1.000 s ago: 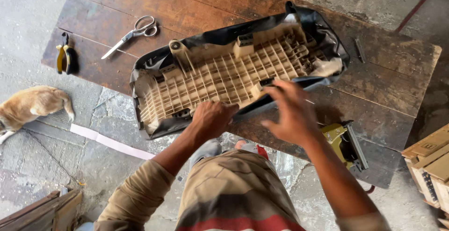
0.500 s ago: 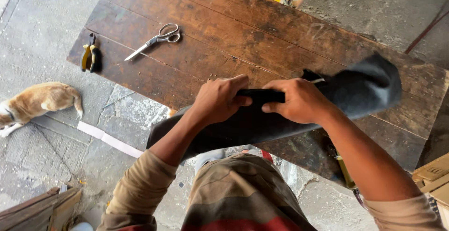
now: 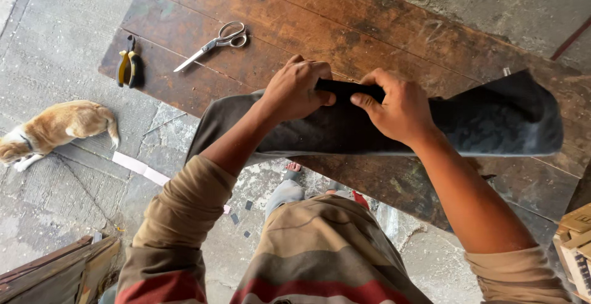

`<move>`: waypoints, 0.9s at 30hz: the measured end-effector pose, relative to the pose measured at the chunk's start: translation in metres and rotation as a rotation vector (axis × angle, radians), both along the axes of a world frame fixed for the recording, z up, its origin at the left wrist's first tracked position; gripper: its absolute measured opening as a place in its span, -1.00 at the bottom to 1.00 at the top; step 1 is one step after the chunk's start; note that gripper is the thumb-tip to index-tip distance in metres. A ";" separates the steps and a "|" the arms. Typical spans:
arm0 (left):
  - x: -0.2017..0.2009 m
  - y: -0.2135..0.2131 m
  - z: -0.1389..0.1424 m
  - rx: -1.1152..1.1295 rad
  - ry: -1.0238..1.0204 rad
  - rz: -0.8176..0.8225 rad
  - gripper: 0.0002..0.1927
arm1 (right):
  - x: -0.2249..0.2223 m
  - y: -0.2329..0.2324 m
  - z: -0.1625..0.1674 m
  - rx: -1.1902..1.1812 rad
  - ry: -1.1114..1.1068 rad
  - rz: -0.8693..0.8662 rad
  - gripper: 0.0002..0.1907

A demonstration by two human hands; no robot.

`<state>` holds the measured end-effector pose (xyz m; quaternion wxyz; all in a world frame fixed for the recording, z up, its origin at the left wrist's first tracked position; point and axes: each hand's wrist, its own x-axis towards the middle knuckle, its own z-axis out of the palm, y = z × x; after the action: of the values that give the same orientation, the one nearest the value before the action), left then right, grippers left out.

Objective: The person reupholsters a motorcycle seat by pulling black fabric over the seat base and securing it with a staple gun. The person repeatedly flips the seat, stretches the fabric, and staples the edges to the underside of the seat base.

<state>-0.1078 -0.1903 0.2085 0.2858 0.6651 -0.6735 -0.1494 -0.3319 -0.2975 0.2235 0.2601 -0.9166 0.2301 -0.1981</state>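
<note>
Seen from the head camera, the left hand (image 3: 297,90) and right hand (image 3: 397,107) both curl tight on the upper edge of a long dark grey padded cover (image 3: 486,122), thumbs almost meeting. It lies across the near edge of the worn brown wooden table (image 3: 345,27), its left end overhanging. Silver scissors (image 3: 214,43) and yellow-handled pliers (image 3: 127,69) lie well apart on the open far-left boards.

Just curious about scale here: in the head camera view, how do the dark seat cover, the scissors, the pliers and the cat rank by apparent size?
1. Dark seat cover, both hands gripping it
2. Cat, though it lies farther away on the floor
3. Scissors
4. Pliers
</note>
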 end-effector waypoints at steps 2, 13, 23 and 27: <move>-0.003 0.006 0.000 -0.090 0.052 -0.019 -0.72 | 0.001 0.001 -0.001 -0.032 -0.018 -0.019 -0.60; -0.011 0.010 0.006 0.056 0.116 0.086 -0.68 | 0.019 0.007 0.014 0.108 0.133 -0.184 -0.75; 0.010 -0.006 -0.005 0.068 0.230 -0.100 -0.64 | 0.010 -0.029 0.022 0.416 0.374 -0.045 -0.68; 0.022 -0.013 -0.006 0.101 0.190 -0.206 -0.60 | 0.007 -0.011 0.006 0.093 0.201 -0.104 -0.71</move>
<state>-0.0858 -0.2032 0.2022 0.2975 0.5888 -0.6999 -0.2738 -0.3253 -0.3089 0.2291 0.2674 -0.9057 0.3111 -0.1073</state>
